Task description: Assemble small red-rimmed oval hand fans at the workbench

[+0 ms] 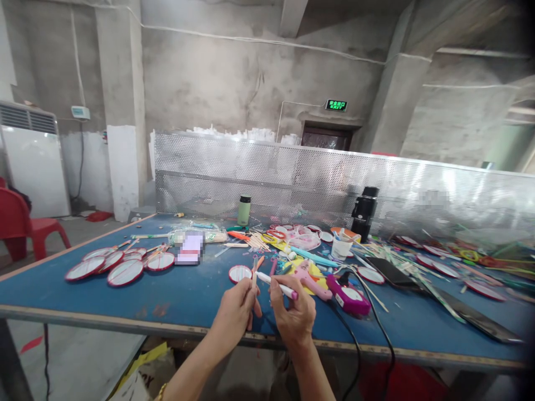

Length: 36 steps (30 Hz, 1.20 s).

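Observation:
Upright between the fingers of my left hand [240,303] is a thin flat wooden stick [254,270]. My right hand [295,317] grips a white marker pen [278,284] with a purple end, its tip pointing left toward the stick. Whether the tip touches the wood is too small to tell. Just behind my left hand lies a small round white disc with a red rim [240,273]. A pink glue gun [313,283] rests beyond my right hand, beside a purple power socket block [349,295] with black cables.
Several red-rimmed white discs [125,271] lie at the left on the blue table [175,309], near a phone [189,248]. A green bottle [244,210], a white cup [341,248] and a black flask [365,214] stand toward the perforated metal screen [251,172]. Sticks and craft pieces clutter the right.

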Each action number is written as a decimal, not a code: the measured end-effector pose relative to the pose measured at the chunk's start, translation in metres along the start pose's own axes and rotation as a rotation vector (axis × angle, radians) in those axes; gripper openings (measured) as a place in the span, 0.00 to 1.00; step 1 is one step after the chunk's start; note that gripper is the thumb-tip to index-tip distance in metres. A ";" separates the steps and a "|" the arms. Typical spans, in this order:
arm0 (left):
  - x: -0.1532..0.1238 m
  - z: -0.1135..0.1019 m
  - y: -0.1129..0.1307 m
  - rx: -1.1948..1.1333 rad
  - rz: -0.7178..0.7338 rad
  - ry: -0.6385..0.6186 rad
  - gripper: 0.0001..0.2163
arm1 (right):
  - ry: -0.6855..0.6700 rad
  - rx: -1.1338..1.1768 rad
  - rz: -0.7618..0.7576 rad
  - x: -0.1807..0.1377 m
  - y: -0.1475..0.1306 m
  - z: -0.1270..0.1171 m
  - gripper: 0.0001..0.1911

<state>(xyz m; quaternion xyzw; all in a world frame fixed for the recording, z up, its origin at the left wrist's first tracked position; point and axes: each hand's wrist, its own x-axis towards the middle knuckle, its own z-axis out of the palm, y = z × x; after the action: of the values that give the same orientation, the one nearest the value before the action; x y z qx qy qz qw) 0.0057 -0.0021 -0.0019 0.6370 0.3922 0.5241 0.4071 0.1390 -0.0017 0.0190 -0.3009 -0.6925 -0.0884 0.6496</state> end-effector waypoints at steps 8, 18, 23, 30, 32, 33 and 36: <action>0.000 -0.001 -0.003 0.007 0.007 0.000 0.12 | 0.023 -0.026 -0.040 0.001 0.000 0.002 0.03; 0.001 0.000 -0.002 -0.012 0.003 -0.006 0.11 | 0.017 -0.041 -0.031 0.000 -0.001 0.001 0.04; 0.002 -0.001 -0.003 -0.003 0.012 -0.002 0.11 | 0.025 -0.025 -0.027 0.001 0.000 0.002 0.04; 0.001 -0.002 -0.003 0.000 0.014 -0.005 0.11 | 0.032 -0.047 -0.042 0.001 0.000 0.002 0.04; 0.001 -0.001 -0.004 -0.001 0.016 -0.005 0.11 | 0.031 -0.041 -0.043 0.000 0.000 0.002 0.04; 0.001 -0.001 -0.004 0.001 0.018 -0.005 0.11 | 0.027 -0.040 -0.046 0.000 0.001 0.002 0.04; 0.001 -0.001 -0.005 0.003 0.022 -0.006 0.12 | 0.016 -0.045 -0.051 0.000 0.000 0.003 0.04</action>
<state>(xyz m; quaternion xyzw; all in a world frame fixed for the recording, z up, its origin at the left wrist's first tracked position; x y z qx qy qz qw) 0.0050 0.0012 -0.0062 0.6434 0.3850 0.5259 0.4015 0.1371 0.0001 0.0188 -0.2971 -0.6927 -0.1228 0.6456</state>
